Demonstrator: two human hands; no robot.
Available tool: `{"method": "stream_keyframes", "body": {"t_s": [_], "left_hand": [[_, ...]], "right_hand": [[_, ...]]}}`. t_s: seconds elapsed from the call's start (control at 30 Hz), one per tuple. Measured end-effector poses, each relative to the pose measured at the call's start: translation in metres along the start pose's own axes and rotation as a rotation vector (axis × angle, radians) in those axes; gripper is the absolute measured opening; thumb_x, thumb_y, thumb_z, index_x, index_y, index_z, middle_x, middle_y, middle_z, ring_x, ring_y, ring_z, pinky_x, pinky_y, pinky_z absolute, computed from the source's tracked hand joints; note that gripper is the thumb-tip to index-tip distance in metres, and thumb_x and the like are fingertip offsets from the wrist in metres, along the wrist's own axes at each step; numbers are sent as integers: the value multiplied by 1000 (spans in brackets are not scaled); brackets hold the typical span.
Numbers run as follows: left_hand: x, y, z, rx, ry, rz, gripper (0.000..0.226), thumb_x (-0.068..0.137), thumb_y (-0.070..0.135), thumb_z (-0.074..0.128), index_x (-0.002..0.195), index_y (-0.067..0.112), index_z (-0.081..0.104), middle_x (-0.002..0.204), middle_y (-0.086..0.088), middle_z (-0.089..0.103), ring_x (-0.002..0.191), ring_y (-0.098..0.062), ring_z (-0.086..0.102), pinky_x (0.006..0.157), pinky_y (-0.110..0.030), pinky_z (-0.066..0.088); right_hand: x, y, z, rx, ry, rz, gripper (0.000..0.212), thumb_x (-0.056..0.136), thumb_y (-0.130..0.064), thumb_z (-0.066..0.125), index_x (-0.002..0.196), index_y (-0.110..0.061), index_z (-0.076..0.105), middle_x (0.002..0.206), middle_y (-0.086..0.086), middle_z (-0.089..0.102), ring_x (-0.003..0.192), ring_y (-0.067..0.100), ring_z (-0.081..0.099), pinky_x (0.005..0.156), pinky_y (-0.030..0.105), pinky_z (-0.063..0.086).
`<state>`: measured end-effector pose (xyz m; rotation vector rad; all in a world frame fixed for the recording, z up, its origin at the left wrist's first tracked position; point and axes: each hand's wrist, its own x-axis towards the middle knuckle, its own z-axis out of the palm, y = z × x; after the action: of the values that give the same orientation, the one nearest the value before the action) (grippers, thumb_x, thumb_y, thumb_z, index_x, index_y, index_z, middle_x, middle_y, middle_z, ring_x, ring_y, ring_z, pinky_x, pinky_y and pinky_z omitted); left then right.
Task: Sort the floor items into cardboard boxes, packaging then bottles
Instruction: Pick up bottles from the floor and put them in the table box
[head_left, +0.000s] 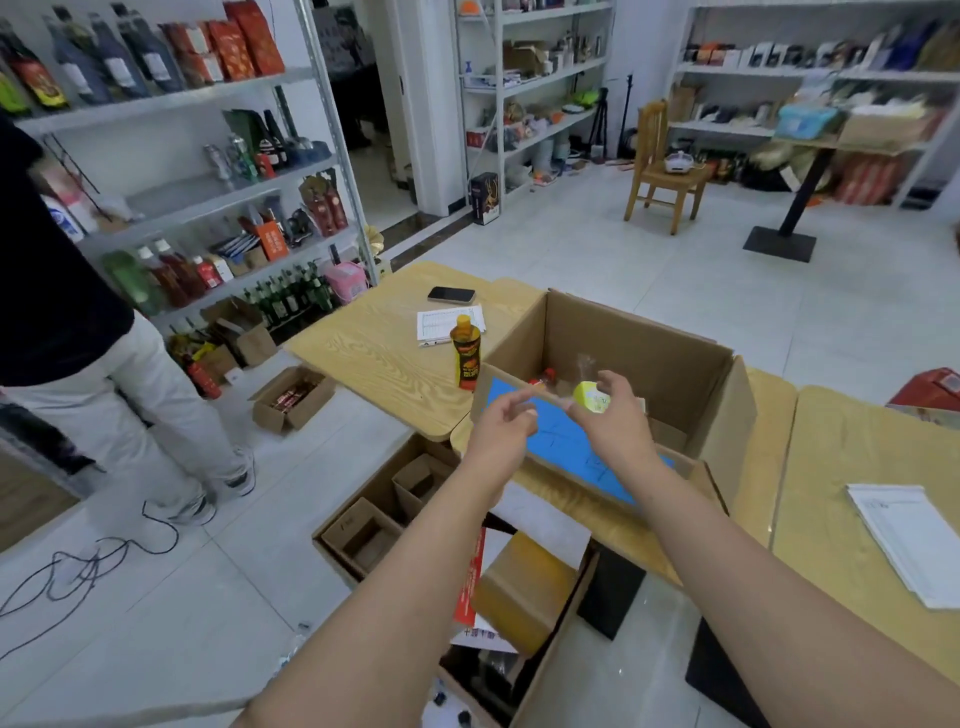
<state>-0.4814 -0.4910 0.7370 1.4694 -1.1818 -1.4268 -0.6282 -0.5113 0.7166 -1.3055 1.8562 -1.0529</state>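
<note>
The fingers (609, 380) of the right hand (621, 418) are being curled around a small yellow-green container (589, 396), which is being held just above the open top of the large cardboard box (641, 353) on the table (374, 358). The left hand (501, 423) is being held just to the left of it, over the box's near flap with its blue patch (556, 441). Its thumb and forefinger are being brought close together, but whether anything is being pinched between them cannot be told, since a faint clear film near the container is too blurred to read. The step in hand is being judged as the placing of this container into the box. It is probably being done best if the container is lowered past the rim before the grip is loosened, not dropped from above, and set down clear of the red-capped bottle (544, 375) showing at the left inside the box. If the left hand is free, the near flap is better being pressed outward so that it is not folding across the opening. Care is being called for further left, where an orange bottle (466, 358) is standing on the table just beside the box's outer wall and could be knocked over. Nearer, on the floor (182, 597), a divided cardboard box (374, 525) is standing open.
</note>
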Motion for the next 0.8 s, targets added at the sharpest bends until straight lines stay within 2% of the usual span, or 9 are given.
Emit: {"method": "stream_keyframes", "body": {"t_s": [0.1, 0.2, 0.33, 0.43, 0.5, 0.57, 0.63, 0.73, 0.8], "left_hand": [[-31, -28, -48, 1, 22, 11, 33, 99, 18, 49, 130, 24, 54, 126, 3, 59, 111, -14, 60, 100, -37, 48], [-58, -76, -102, -17, 79, -11, 31, 97, 19, 51, 128, 22, 56, 118, 1, 64, 106, -16, 64, 100, -41, 49], [-103, -150, -159, -60, 141, -114, 31, 97, 22, 53, 128, 21, 57, 117, 5, 63, 104, -13, 63, 99, -37, 50], [-137, -195, -192, -96, 223, -187, 31, 96, 21, 55, 128, 18, 59, 119, 3, 64, 100, -10, 63, 94, -30, 51], [-154, -218, -213, -171, 329, -204, 28, 98, 18, 52, 124, 17, 61, 117, 3, 67, 100, -10, 64, 86, -24, 52], [-167, -238, -234, -224, 439, -206, 25, 99, 11, 47, 118, 16, 62, 115, 3, 69, 98, -11, 65, 76, -18, 51], [-179, -258, -249, -261, 521, -225, 27, 97, 4, 44, 114, 16, 61, 112, 1, 68, 94, -11, 64, 81, -22, 51], [-197, -300, -260, -279, 566, -290, 31, 96, 0, 44, 118, 12, 61, 110, 0, 67, 97, -14, 64, 91, -26, 52], [-202, -343, -265, -261, 568, -351, 33, 94, 0, 45, 120, 11, 62, 109, 1, 67, 97, -12, 63, 85, -21, 52]], "right_hand": [[-60, -11, 35, -18, -25, -25, 68, 89, -33, 68, 146, -16, 36, 147, 4, 44, 133, 25, 44, 105, 39, 40], [-125, -4, 87, -60, -104, -27, 68, 90, -32, 68, 146, -16, 35, 149, 4, 42, 137, 23, 40, 109, 39, 37], [-197, 25, 148, -110, -207, 51, 65, 90, -31, 68, 145, -15, 36, 147, 6, 44, 134, 24, 43, 103, 35, 38], [-234, 37, 179, -156, -286, 93, 64, 90, -28, 68, 145, -16, 37, 145, 6, 47, 129, 24, 48, 93, 30, 42], [-246, 39, 199, -172, -351, 114, 64, 90, -27, 67, 146, -17, 36, 145, 6, 47, 128, 24, 49, 97, 38, 48], [-253, 42, 221, -207, -428, 83, 64, 90, -29, 67, 146, -18, 37, 146, 6, 47, 129, 26, 49, 101, 46, 48], [-259, 48, 247, -216, -522, 73, 61, 90, -31, 66, 143, -21, 39, 140, 5, 50, 124, 25, 51, 98, 42, 48], [-274, 71, 286, -233, -650, 85, 53, 92, -25, 65, 139, -16, 43, 125, 1, 55, 104, 20, 57, 79, 29, 48], [-280, 100, 316, -268, -739, 101, 46, 90, -25, 66, 131, -17, 47, 119, 1, 56, 94, 18, 60, 81, 33, 49]]}}
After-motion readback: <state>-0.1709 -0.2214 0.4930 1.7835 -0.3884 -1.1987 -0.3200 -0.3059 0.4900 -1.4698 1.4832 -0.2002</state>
